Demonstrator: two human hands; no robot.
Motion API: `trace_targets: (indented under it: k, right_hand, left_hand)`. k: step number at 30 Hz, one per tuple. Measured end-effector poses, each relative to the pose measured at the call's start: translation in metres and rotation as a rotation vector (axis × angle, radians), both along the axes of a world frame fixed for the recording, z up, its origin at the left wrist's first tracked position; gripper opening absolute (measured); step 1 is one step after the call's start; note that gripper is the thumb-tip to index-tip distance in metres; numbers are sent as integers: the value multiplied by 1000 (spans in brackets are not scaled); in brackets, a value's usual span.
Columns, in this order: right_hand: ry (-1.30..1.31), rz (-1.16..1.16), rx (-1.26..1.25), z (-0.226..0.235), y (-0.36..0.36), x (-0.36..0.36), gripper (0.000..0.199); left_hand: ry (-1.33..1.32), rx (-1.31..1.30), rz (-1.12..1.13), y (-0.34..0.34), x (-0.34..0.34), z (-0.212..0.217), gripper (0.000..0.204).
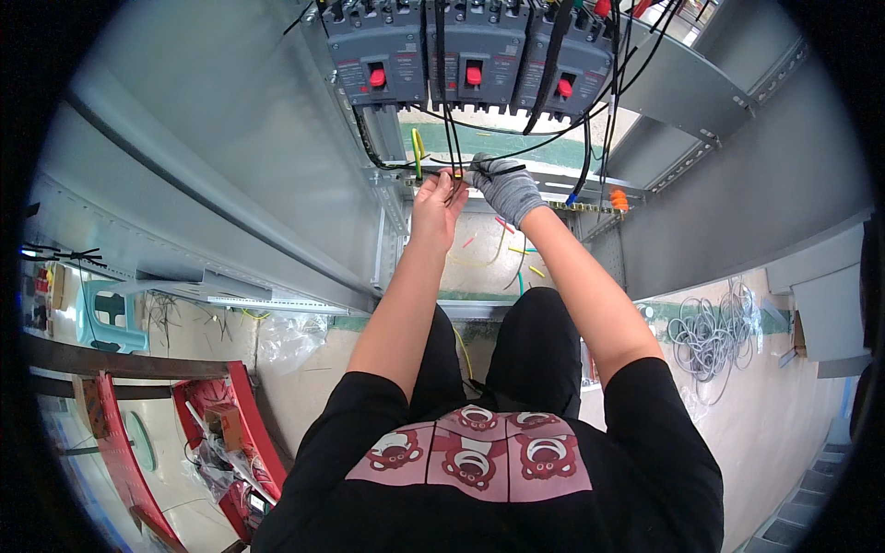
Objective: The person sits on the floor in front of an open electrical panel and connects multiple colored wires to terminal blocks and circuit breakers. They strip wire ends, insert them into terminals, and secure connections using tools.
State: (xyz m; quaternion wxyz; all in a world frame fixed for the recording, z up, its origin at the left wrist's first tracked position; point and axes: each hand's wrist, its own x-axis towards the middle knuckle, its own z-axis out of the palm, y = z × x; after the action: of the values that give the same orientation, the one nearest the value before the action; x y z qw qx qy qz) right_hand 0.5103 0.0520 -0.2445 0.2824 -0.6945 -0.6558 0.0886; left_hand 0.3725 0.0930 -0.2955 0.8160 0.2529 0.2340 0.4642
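Inside a grey metal cabinet, three grey circuit breakers (470,55) with red handles sit in a row at the top. Black wires (449,120) hang down from them to a perforated metal rail (553,189). My bare left hand (435,205) pinches the black wires just below the rail. My right hand (505,189), in a grey knit glove, grips the same black wire bundle beside it, with a black cable tie sticking out. A yellow-green wire (418,152) loops just left of the hands.
Orange terminal pieces (619,198) sit on the rail at right. Cut wire scraps (516,251) litter the cabinet floor. A coil of grey cable (708,334) lies on the floor at right; a red bin (247,405) with parts and a teal stool (111,313) stand at left.
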Motion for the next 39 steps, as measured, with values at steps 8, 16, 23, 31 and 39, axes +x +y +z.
trace_targets:
  k: [8, 16, 23, 31, 39]
  right_hand:
    - [114, 209, 214, 5, 7, 5, 12]
    - [1472, -152, -461, -17, -12, 0, 20]
    - [940, -117, -295, -2, -37, 0, 19]
    - [398, -99, 88, -9, -24, 12, 19]
    - [627, -44, 116, -23, -19, -2, 17]
  left_hand:
    - [30, 39, -13, -14, -3, 18, 9]
    - [23, 126, -84, -14, -8, 13, 11]
    - [265, 207, -44, -8, 4, 8, 14]
    - [-62, -33, -218, -2, -8, 11, 22]
    - [220, 126, -53, -16, 7, 22, 8]
